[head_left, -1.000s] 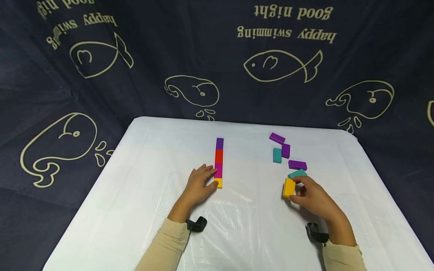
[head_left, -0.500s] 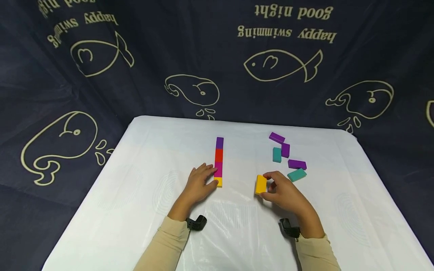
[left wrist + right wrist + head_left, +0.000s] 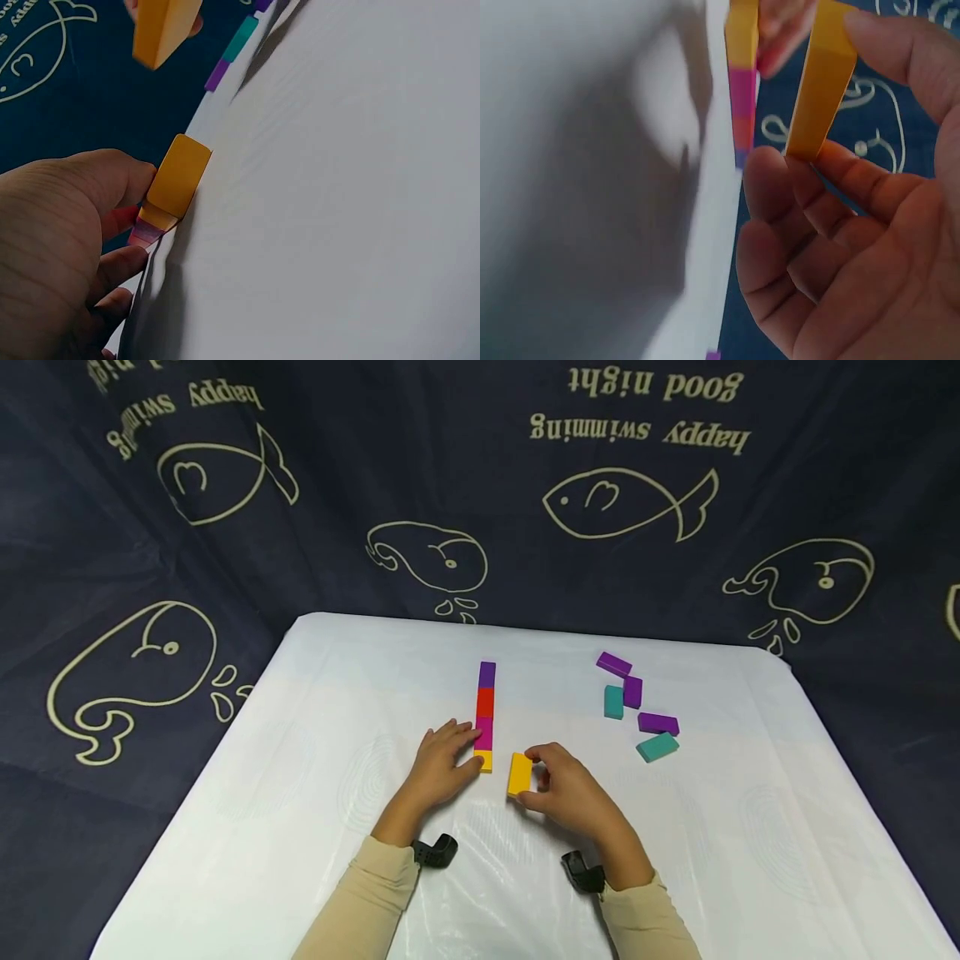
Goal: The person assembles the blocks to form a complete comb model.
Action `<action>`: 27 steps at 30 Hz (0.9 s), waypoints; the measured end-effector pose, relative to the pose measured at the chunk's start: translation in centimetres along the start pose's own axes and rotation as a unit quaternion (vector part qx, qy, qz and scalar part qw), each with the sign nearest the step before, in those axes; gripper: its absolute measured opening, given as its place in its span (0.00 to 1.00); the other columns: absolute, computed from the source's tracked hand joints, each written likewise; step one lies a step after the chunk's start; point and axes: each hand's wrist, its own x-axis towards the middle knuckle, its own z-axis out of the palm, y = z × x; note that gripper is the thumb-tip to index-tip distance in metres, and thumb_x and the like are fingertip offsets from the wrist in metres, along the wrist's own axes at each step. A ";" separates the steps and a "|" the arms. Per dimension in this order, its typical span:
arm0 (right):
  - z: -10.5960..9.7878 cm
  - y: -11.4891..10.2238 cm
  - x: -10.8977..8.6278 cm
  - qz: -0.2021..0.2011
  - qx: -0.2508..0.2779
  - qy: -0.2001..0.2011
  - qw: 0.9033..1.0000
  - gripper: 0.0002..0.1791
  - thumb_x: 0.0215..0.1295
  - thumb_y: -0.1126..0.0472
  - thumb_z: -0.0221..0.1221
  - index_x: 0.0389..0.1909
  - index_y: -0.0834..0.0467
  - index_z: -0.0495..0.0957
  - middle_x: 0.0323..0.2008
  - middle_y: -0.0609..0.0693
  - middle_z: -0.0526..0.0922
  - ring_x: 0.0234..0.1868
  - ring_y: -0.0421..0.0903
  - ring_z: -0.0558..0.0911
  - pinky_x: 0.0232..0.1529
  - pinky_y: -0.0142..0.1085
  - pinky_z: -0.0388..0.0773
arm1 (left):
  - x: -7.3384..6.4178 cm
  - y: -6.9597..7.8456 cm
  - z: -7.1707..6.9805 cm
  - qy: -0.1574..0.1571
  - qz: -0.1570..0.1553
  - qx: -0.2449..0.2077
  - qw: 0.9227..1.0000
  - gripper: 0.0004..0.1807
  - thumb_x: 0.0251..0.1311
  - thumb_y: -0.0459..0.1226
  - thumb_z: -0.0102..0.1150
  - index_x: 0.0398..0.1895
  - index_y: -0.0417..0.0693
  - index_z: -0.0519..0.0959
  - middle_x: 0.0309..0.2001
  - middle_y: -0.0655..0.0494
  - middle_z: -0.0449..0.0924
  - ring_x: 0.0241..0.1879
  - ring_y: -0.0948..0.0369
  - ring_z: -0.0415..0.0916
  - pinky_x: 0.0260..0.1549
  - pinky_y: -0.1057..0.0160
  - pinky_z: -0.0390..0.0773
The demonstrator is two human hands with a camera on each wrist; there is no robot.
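Note:
On the white table a row of blocks runs away from the person: purple (image 3: 487,675), red (image 3: 485,702), magenta (image 3: 483,733) and a yellow block (image 3: 180,174) at the near end. My left hand (image 3: 440,768) rests along the row's left side, thumb at the near yellow block and fingertips at the magenta one. Just right of that end, my right hand (image 3: 567,791) pinches another yellow block (image 3: 520,775) between thumb and fingers. The right wrist view shows this held yellow block (image 3: 821,82) gripped at its two ends, with the row beyond it.
Toward the back right lie loose purple blocks (image 3: 658,724) and teal blocks (image 3: 657,747), several in all. A dark cloth (image 3: 495,460) with fish and whale drawings hangs behind the table (image 3: 337,668). Each wrist wears a black strap device (image 3: 436,852).
My right hand has carried the yellow block left, from beside the loose blocks to close by the row's near end. The left hand and the row stay in place.

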 end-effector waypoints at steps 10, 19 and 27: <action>3.0 -1.5 0.3 -0.063 -0.030 -0.005 0.998 0.31 0.51 0.57 0.73 0.55 0.64 0.75 0.42 0.51 0.77 0.35 0.44 0.73 0.39 0.38 0.77 | 0.1 -0.1 0.0 0.004 0.009 0.004 1.000 0.25 0.62 0.41 0.62 0.62 0.43 0.78 0.64 0.43 0.74 0.70 0.43 0.61 0.68 0.34 0.49; 4.5 -1.9 0.3 -0.089 -0.073 -0.017 0.993 0.32 0.52 0.56 0.72 0.57 0.64 0.76 0.51 0.54 0.78 0.49 0.51 0.80 0.56 0.46 0.76 | 0.1 -0.2 0.1 0.000 0.009 0.012 1.000 0.25 0.62 0.41 0.61 0.63 0.44 0.77 0.65 0.44 0.73 0.70 0.44 0.60 0.69 0.35 0.49; 5.1 -1.9 0.5 -0.097 -0.089 -0.015 0.991 0.32 0.52 0.55 0.72 0.57 0.63 0.76 0.49 0.54 0.78 0.47 0.50 0.80 0.54 0.46 0.77 | 0.1 0.0 -0.1 -0.002 0.006 0.014 1.000 0.26 0.62 0.41 0.61 0.63 0.43 0.77 0.65 0.43 0.73 0.70 0.43 0.61 0.68 0.35 0.50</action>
